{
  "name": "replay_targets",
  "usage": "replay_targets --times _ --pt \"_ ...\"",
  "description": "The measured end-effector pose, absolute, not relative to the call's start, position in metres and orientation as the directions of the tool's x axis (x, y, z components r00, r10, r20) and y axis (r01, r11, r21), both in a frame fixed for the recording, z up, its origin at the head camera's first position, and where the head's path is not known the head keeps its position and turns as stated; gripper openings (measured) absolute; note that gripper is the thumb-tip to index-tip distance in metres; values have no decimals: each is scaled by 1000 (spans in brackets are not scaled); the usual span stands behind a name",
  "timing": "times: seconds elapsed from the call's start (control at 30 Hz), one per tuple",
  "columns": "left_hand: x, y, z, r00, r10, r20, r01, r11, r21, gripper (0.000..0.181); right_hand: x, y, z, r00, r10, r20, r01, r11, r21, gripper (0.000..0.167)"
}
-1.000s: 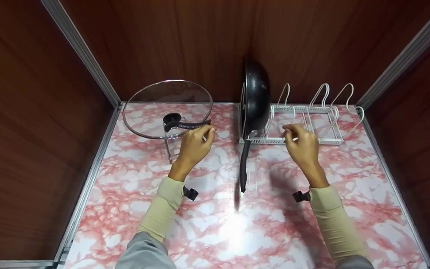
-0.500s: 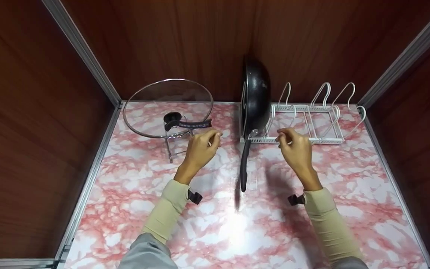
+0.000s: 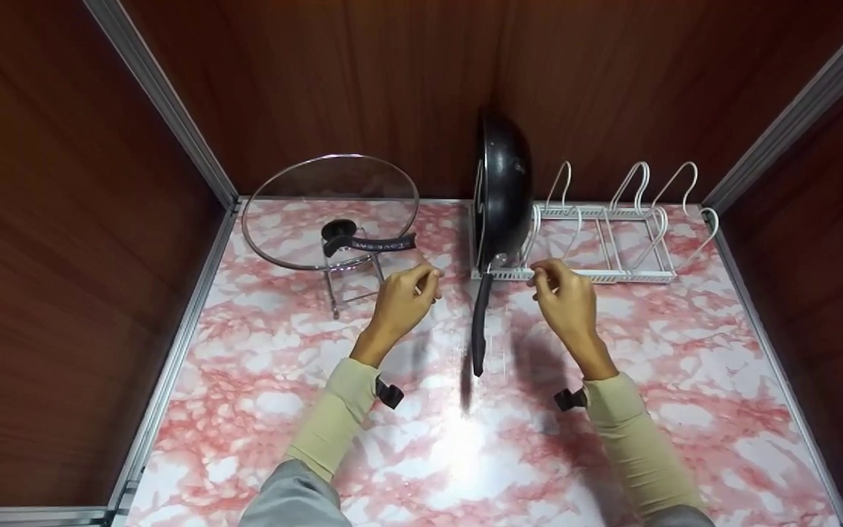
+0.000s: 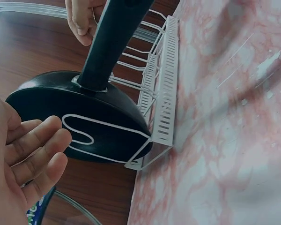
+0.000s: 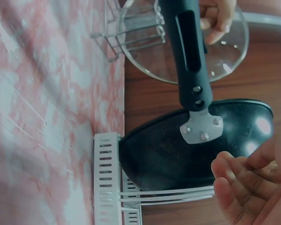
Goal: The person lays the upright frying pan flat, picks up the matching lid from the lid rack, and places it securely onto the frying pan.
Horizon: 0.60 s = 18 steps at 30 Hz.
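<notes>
A black wok (image 3: pixel 508 183) stands on edge at the left end of a white wire rack (image 3: pixel 630 277), its long black handle (image 3: pixel 479 322) pointing toward the person. To the left of that handle hovers my left hand (image 3: pixel 405 296), fingers loosely bent and holding nothing. My right hand (image 3: pixel 568 298) is on the other side, also bare, its fingers relaxed in front of the rack. Both wrist views show a gap between each hand and the wok (image 4: pixel 107 105). In the right wrist view, rivets fix the handle (image 5: pixel 189 56) to the wok.
A round glass lid (image 3: pixel 339 229) with a black handle leans upright on a small metal stand (image 3: pixel 331 293) at the left, close to the left hand. Several white hoops (image 3: pixel 641 187) rise from the rack's right part. Dark wood panels (image 3: pixel 363 80) enclose the marbled tabletop (image 3: pixel 260 410).
Both hands have moved inward toward the wok handle and slightly nearer the person, the left going right and the right going left. Wok, lid and rack stay where they were.
</notes>
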State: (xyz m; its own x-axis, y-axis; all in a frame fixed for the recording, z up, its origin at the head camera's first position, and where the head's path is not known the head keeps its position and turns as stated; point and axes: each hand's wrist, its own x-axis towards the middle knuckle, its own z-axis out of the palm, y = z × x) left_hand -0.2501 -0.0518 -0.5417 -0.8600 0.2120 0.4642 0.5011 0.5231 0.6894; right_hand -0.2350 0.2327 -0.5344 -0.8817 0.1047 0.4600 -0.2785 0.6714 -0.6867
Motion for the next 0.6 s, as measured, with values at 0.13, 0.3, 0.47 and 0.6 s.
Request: replay_targets --times 0.13,0.3,0.47,0.6 --pt "-250 -50 -545 -880 209 427 472 499 727 15 -235 228 -538 -889 101 446 -274 663 -697 17" --pt "-251 -47 -549 -908 218 357 418 455 786 20 -236 221 -541 -900 107 422 -250 666 -702 19" --pt "-250 -42 -555 -928 247 281 364 423 830 22 -238 215 -543 -910 110 400 -233 662 -713 18" --pt "-249 -38 -560 -935 264 236 328 398 857 22 -239 211 -545 -921 106 375 -215 663 -717 19"
